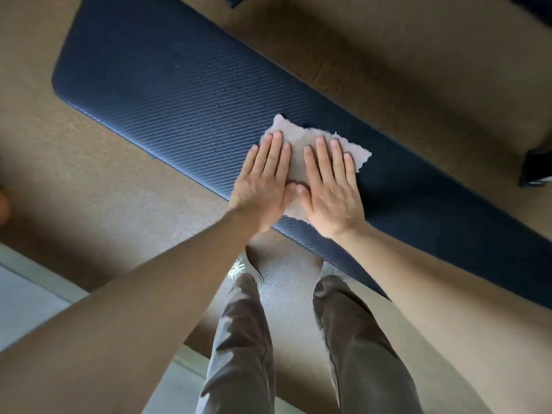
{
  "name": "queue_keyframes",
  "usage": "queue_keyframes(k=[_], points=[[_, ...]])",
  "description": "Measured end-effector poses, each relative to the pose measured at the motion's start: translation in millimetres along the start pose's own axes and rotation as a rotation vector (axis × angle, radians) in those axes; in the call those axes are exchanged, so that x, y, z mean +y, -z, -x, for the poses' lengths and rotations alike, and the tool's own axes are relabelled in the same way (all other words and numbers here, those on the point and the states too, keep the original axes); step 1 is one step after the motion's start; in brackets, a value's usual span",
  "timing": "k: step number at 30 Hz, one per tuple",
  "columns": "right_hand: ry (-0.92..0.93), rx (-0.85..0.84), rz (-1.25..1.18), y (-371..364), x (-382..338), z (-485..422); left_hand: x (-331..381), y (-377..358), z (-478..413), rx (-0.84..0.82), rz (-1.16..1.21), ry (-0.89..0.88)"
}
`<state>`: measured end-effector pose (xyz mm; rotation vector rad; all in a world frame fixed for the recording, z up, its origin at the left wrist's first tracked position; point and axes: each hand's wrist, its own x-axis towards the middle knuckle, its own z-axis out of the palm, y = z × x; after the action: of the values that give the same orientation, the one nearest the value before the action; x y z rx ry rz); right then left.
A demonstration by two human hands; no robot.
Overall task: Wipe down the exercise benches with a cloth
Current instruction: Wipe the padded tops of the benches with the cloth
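Note:
A long dark blue exercise bench point(155, 73) with a ribbed pad runs from upper left to lower right. Small droplets speckle its middle. A pale, ragged-edged cloth point(298, 162) lies flat on the pad near its front edge. My left hand point(263, 180) presses palm-down on the cloth's left part, fingers straight and together. My right hand point(328, 186) lies flat on the cloth's right part in the same way. The two thumbs meet over the cloth's middle. Most of the cloth is covered by the hands.
Brown carpet point(104, 198) surrounds the bench. My legs in grey trousers point(245, 339) and light shoes stand just in front of the bench. A dark bench foot point(537, 168) sits at the right edge. Pale flooring point(27, 297) lies at lower left.

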<state>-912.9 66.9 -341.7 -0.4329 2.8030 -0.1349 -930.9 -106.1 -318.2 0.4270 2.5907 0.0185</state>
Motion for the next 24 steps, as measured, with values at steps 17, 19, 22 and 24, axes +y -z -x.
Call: queue_keyframes(k=[17,19,22,24], points=[[0.024,-0.031,0.014,7.7,-46.0,-42.7,-56.6,-6.9,3.6,0.099,0.053,0.106],[0.062,-0.037,-0.006,-0.9,-62.5,-19.1,-57.2,-22.6,36.2,0.084,0.078,0.132],[0.099,-0.046,-0.045,-10.3,-85.4,6.8,-59.9,-39.3,74.8,0.077,0.132,0.171],[0.098,-0.062,-0.066,-12.0,-98.9,16.3,-61.0,-45.0,92.8,0.055,0.136,0.183]])
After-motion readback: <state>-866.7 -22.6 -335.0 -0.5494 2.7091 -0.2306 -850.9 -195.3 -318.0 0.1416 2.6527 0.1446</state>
